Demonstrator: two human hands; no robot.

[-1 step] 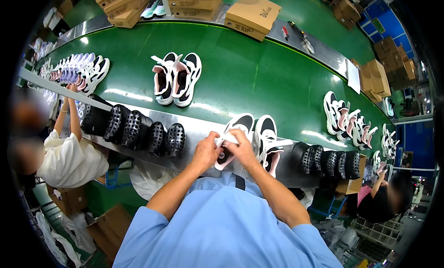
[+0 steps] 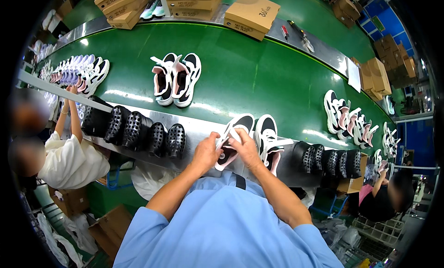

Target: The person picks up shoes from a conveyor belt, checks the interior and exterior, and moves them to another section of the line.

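A white and black sneaker [image 2: 243, 124] with pink lining sits at the near edge of the work surface, toe pointing away from me. My left hand [image 2: 206, 152] is closed on the left side of its opening, thumb and fingers pinching the white upper. From the right, my right hand [image 2: 246, 148] grips the white tongue or strap area, its fingers bent over it. Exactly what lies under the fingertips is hidden. Beside my right hand stands the matching sneaker [image 2: 266, 129], untouched, its white strap sticking out to the right.
Black studded shoe forms [image 2: 134, 129] line the metal edge on the left, with more forms [image 2: 330, 162] on the right. Another sneaker pair [image 2: 178, 80] stands on the green belt [image 2: 259, 69]. Shoe boxes [image 2: 252, 13] sit along the far ledge. Co-workers [image 2: 69, 159] work on both sides.
My right hand has shifted slightly and its fingers have moved over the sneaker's opening, where more of the dark inside shows. My left hand stays nearly in place.
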